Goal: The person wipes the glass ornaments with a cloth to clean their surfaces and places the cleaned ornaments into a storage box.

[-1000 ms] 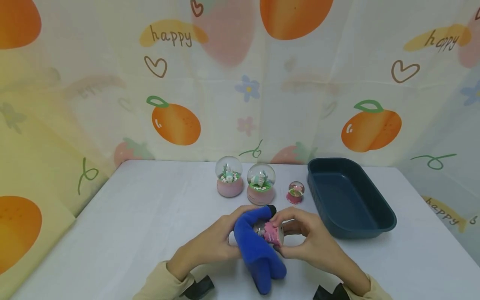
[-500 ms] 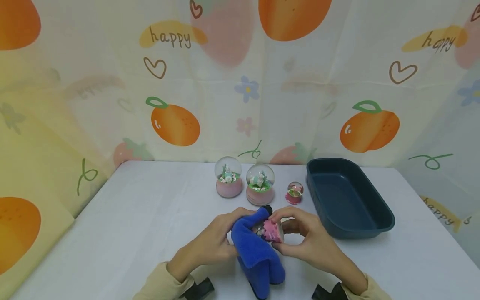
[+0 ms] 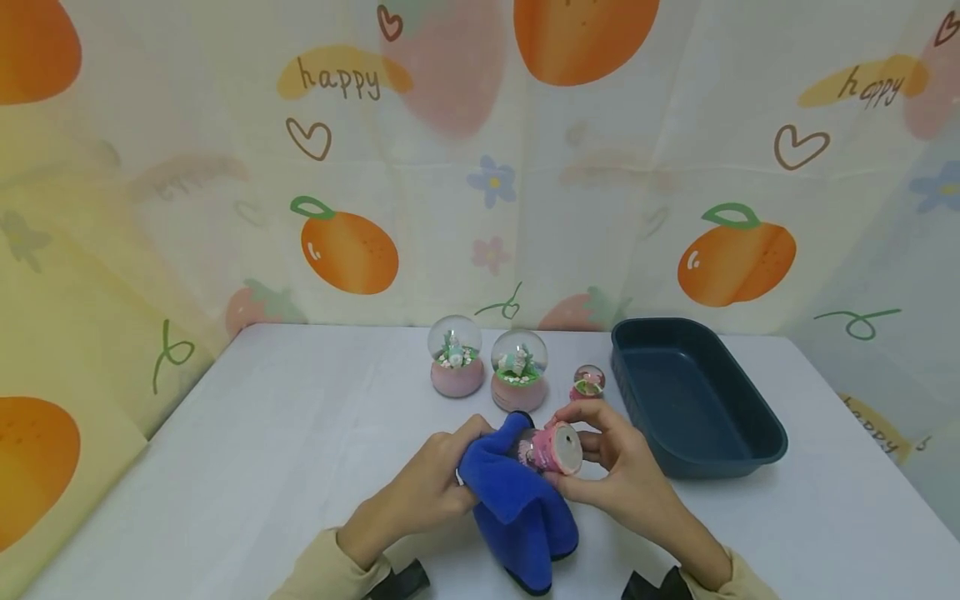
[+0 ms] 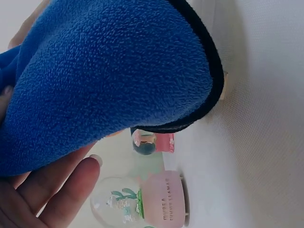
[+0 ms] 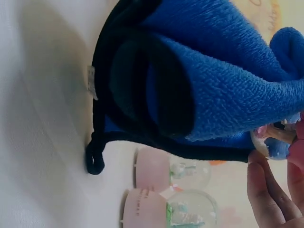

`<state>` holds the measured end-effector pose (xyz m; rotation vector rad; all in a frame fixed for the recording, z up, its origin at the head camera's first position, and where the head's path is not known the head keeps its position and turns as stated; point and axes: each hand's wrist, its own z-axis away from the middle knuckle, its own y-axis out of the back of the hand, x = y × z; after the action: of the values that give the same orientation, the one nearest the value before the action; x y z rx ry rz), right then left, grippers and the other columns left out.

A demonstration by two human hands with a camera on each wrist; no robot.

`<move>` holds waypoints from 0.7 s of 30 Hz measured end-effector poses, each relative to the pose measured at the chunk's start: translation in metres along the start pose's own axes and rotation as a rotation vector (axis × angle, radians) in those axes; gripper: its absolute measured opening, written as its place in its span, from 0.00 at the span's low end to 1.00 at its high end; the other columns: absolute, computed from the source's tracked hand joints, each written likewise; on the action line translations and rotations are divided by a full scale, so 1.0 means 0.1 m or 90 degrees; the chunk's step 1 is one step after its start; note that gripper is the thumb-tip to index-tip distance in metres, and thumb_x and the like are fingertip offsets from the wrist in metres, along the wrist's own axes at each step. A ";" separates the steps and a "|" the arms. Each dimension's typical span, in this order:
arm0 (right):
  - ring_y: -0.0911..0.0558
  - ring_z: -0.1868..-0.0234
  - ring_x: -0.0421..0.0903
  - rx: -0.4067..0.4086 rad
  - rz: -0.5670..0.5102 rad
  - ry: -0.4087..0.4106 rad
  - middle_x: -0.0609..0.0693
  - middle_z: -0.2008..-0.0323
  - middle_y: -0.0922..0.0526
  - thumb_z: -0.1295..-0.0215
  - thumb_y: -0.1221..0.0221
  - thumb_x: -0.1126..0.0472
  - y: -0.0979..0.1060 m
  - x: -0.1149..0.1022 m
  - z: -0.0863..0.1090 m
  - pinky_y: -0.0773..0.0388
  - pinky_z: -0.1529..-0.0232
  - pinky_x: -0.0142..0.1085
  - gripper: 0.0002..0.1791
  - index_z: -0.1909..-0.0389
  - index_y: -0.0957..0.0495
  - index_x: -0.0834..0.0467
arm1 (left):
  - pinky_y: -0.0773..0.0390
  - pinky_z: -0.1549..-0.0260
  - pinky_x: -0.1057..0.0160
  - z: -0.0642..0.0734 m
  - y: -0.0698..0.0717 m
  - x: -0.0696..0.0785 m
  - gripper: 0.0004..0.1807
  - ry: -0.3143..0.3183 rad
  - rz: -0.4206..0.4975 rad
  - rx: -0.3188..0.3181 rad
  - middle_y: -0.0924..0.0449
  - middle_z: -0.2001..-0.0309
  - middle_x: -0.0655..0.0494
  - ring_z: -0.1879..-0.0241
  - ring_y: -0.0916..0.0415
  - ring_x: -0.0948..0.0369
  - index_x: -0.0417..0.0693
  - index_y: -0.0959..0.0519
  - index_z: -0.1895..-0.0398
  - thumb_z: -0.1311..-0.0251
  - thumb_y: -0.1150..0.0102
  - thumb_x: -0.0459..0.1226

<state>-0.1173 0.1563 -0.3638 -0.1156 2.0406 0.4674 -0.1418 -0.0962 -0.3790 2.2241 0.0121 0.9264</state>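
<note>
My left hand (image 3: 423, 483) grips a blue towel cloth (image 3: 513, 492) with black edging, bunched around the glass end of a small snow globe (image 3: 546, 450). My right hand (image 3: 626, 467) pinches this globe by its pink base, fingers above and thumb below. The globe lies tilted on its side, its pale round underside turned to the right; the cloth hides much of its glass. In the right wrist view, a fingertip meets the cloth's black edge beside the clear ball. The blue cloth (image 4: 114, 66) fills much of the left wrist view, its loose end hanging over the table.
Two larger snow globes (image 3: 454, 379) (image 3: 519, 392) with pink bases stand behind the hands. Another small globe (image 3: 587, 383) is just beyond the right fingers, its base partly covered. A dark blue basin (image 3: 705, 467) stands at right on the white table (image 3: 300, 417).
My right hand has turned the small snow globe, so its pale underside now shows. The hand has risen slightly, overlapping the other small globe. The cloth's hanging end has shifted and refolded.
</note>
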 end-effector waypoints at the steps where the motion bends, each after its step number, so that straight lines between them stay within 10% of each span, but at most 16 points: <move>1: 0.15 0.57 0.40 0.001 0.005 0.004 0.59 0.50 0.24 0.52 0.30 0.76 0.00 0.00 0.00 0.18 0.52 0.30 0.32 0.45 0.30 0.63 | 0.26 0.72 0.73 0.00 0.00 0.00 0.22 0.002 0.006 0.000 0.20 0.72 0.56 0.73 0.30 0.71 0.46 0.29 0.57 0.58 0.43 0.22; 21: 0.24 0.50 0.38 0.055 0.029 0.043 0.48 0.52 0.23 0.57 0.28 0.77 0.02 0.01 -0.01 0.21 0.49 0.27 0.30 0.50 0.25 0.61 | 0.19 0.57 0.64 0.00 0.04 0.01 0.31 -0.026 0.020 0.063 0.14 0.55 0.50 0.60 0.20 0.65 0.45 0.29 0.45 0.56 0.37 0.21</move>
<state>-0.1188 0.1576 -0.3640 -0.0335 2.1301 0.4068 -0.1423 -0.0990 -0.3758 2.3397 0.0040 0.9144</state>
